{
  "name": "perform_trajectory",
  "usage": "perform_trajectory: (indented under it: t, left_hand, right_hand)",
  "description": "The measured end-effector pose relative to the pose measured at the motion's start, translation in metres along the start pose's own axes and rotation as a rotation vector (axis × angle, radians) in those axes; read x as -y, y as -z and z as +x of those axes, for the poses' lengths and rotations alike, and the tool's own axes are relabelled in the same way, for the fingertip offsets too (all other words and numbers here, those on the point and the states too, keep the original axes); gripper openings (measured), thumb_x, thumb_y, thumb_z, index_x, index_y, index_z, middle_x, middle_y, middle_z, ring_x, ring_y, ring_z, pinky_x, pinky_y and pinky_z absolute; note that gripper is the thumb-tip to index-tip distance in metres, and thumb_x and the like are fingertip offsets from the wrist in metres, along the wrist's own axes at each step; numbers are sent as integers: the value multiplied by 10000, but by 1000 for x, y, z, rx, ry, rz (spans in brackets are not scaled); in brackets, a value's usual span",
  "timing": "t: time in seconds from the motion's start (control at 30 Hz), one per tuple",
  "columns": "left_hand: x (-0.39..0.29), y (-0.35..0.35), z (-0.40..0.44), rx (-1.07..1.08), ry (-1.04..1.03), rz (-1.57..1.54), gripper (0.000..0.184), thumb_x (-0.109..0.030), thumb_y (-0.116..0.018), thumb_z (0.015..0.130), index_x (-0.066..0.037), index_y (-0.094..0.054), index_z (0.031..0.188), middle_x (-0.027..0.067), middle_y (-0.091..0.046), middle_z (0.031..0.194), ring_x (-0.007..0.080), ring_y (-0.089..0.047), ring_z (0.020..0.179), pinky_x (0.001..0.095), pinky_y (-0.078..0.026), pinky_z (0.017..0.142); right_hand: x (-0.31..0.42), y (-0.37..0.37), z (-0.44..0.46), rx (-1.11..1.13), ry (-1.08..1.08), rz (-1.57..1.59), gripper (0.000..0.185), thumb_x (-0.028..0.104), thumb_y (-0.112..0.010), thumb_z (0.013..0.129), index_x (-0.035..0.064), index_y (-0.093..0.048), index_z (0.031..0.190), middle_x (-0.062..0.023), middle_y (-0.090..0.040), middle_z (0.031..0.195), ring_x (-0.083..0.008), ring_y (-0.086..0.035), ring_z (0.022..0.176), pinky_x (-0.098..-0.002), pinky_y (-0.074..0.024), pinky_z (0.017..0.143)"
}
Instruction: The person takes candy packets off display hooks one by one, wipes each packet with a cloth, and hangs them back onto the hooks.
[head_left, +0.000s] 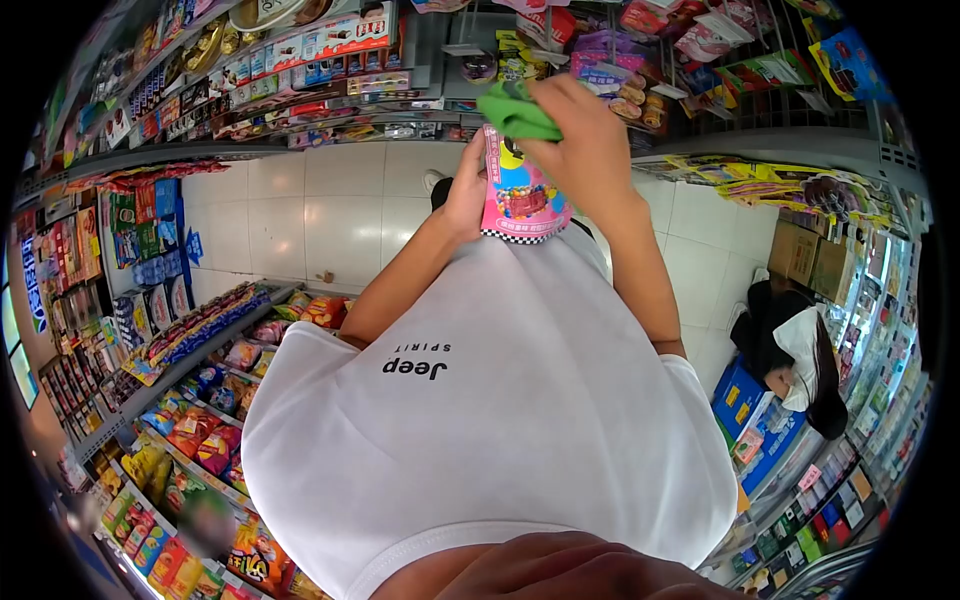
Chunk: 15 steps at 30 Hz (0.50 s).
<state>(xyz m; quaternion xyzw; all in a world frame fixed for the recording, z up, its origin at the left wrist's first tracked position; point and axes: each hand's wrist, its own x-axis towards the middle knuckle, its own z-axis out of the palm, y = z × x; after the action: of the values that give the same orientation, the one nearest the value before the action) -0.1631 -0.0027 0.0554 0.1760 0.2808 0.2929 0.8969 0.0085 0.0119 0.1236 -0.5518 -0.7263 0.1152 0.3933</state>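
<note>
My left hand (466, 192) grips the left side of a pink snack pouch (525, 205) printed with colourful candy and a black-and-white checkered bottom edge. The pouch is upright in front of my chest, facing the camera. Bunched in my right hand (580, 140) is a green cloth (518, 112), which is over the top of the pouch and hides part of it. Whether the cloth touches the pouch is hard to tell.
Ahead is a shelf of boxed sweets (330, 38), beside hanging snack bags (735, 40). Snack racks (205, 425) stand at left. At right, another person (790, 350) in dark and white clothing is low beside blue boxes (738, 395). Cardboard boxes (797, 250) stand near the right shelves.
</note>
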Motion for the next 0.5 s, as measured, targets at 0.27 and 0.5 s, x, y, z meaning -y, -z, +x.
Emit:
perform_trajectory:
  t: [0.27,0.5]
  left_hand:
    - [2,-2,-3,-67,-29,0,869,-737,-256,997,-76,-377,1548,180,-498,1512,336,-536,1354,491,-422,1149]
    - [2,10,3,24,-55,-168,800,-692,-280,1026,-86,-403,1534,163,-538,1478,321,-600,1285,477,-477,1102]
  right_hand:
    - [12,-1,-12,40,93,43,458,158,-824,724,82,-679,1152,-90,-667,1068,-318,-666,980,-418,-551,797]
    - [-13,1,-23,-5,-116,-80,439,154,-810,754,79,-679,1165,-90,-663,1055,-324,-666,960,-398,-542,790]
